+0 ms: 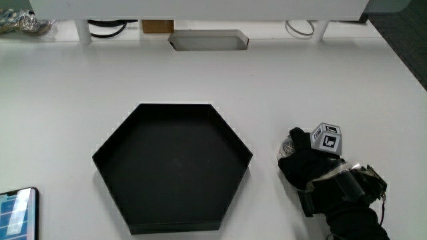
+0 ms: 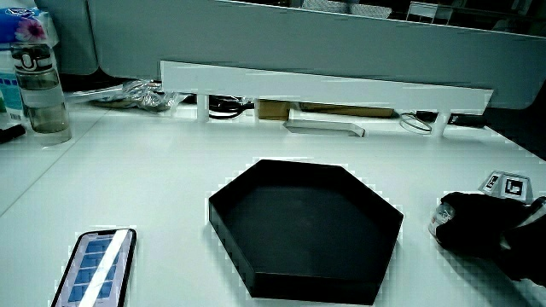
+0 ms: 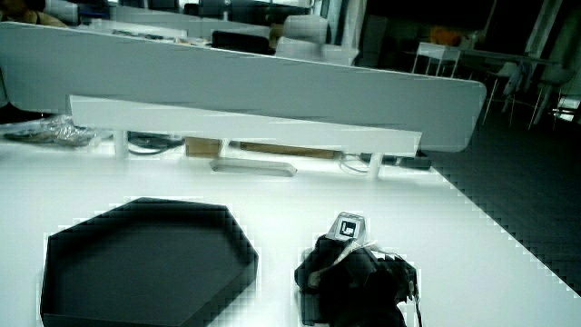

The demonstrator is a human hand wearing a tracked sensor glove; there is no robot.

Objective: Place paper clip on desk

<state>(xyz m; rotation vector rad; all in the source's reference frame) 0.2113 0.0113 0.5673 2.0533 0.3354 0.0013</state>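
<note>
We see the hand (image 1: 308, 162) low on the white desk (image 1: 320, 80) beside the black hexagonal tray (image 1: 172, 167), fingers curled round a small silvery thing (image 1: 291, 141), perhaps the paper clip, smartphone (image 2: 95, 266) at the desk's near edge.

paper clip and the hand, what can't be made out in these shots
- Paper clip: not identifiable in any view; only a small shiny bit shows at the hand's fingertips, covered by the glove.
- Phone: cut off by the main view's edge.
- Forearm: cut off in both side views.
</note>
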